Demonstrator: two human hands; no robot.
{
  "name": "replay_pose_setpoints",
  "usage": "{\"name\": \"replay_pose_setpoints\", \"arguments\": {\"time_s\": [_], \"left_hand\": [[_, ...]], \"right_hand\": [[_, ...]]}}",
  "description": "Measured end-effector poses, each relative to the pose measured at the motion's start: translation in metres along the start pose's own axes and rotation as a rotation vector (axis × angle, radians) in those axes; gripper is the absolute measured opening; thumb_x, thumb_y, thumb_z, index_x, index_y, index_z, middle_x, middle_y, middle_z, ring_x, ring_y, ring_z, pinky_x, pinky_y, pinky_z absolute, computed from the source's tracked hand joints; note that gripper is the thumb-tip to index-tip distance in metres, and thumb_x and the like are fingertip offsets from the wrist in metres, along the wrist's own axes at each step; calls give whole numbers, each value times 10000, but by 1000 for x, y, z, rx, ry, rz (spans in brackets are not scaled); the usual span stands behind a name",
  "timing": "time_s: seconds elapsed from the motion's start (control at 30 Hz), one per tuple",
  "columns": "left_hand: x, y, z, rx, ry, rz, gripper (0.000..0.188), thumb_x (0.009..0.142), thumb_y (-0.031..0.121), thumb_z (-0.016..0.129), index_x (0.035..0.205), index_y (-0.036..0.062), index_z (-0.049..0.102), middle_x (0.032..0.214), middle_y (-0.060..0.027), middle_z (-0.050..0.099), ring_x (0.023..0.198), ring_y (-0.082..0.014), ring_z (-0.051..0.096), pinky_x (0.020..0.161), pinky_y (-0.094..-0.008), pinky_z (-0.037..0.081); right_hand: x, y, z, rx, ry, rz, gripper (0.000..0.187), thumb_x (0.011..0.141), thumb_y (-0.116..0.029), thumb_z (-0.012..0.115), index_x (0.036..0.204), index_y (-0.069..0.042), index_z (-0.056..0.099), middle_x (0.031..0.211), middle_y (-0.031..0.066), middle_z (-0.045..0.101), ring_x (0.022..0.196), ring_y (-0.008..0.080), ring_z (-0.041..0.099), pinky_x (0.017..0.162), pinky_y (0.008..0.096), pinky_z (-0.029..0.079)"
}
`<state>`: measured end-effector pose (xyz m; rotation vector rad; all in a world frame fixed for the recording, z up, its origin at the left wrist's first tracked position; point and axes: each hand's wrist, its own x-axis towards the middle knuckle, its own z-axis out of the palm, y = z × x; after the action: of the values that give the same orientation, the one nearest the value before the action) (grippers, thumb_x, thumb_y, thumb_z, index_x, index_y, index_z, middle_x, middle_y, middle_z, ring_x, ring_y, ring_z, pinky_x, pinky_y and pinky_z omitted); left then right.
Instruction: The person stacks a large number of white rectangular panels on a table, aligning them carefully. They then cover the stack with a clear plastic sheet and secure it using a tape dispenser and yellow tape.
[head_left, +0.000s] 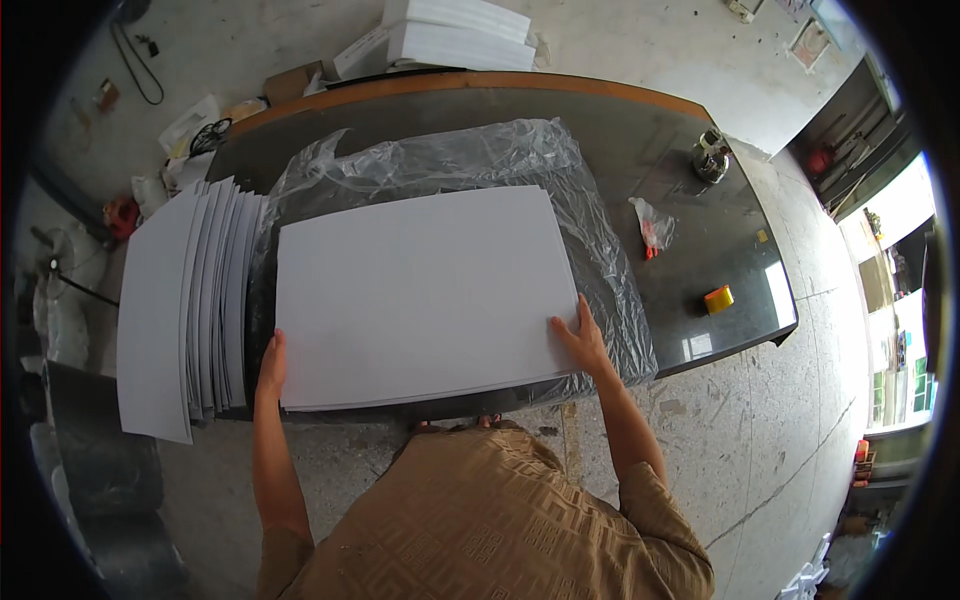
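Observation:
A stack of large white sheets (420, 290) lies flat on clear plastic wrap (450, 155) on a dark table (640, 150). My left hand (270, 368) grips the stack's near left corner. My right hand (580, 338) rests on the near right corner with its fingers spread over the top sheet. To the left, several more white sheets (190, 305) lie fanned out, overhanging the table's left edge.
On the table's right side are a small plastic bag with something red (652, 228), a yellow tape roll (718, 298) and a metal object (710, 155). White foam boards (455, 35) and boxes lie on the floor behind. Concrete floor spreads to the right.

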<state>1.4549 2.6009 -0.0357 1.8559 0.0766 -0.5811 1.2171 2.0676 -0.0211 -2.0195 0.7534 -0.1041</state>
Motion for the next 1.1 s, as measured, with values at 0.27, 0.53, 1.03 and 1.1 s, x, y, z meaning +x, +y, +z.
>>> {"name": "replay_pose_setpoints", "arguments": {"time_s": [0.27, 0.53, 1.03, 1.1], "left_hand": [[-16, 16, 6, 51, 56, 114, 855, 915, 621, 369, 1445, -27, 194, 1485, -194, 264, 1378, -284, 249, 1113, -384, 210], [-48, 55, 23, 125, 324, 123, 563, 928, 342, 552, 1348, -14, 433, 1306, -138, 519, 1199, -212, 478, 1011, -308, 345], [-30, 52, 20, 254, 310, 133, 470, 846, 58, 610, 1299, 8, 497, 923, -99, 655, 767, -124, 601, 680, -240, 475], [-17, 20, 1, 471, 451, 283, 491, 794, 116, 673, 1255, 11, 539, 850, -77, 653, 704, -128, 590, 618, -277, 476]], "right_hand": [[6, 36, 3, 241, 14, -229, 747, 834, -288, 657, 1402, 39, 297, 1324, 303, 444, 1252, 381, 443, 1005, 384, 382], [7, 17, 3, 91, 209, -167, 404, 823, -187, 679, 1116, 60, 551, 1035, 150, 626, 934, 227, 601, 818, 333, 473], [21, 34, -10, 357, 85, -85, 300, 836, -97, 658, 1085, 37, 558, 924, 71, 627, 843, 135, 592, 759, 266, 482], [22, 39, 0, 399, 92, -77, 309, 830, -89, 659, 1096, 30, 557, 947, 86, 630, 865, 146, 597, 783, 274, 483]]}}
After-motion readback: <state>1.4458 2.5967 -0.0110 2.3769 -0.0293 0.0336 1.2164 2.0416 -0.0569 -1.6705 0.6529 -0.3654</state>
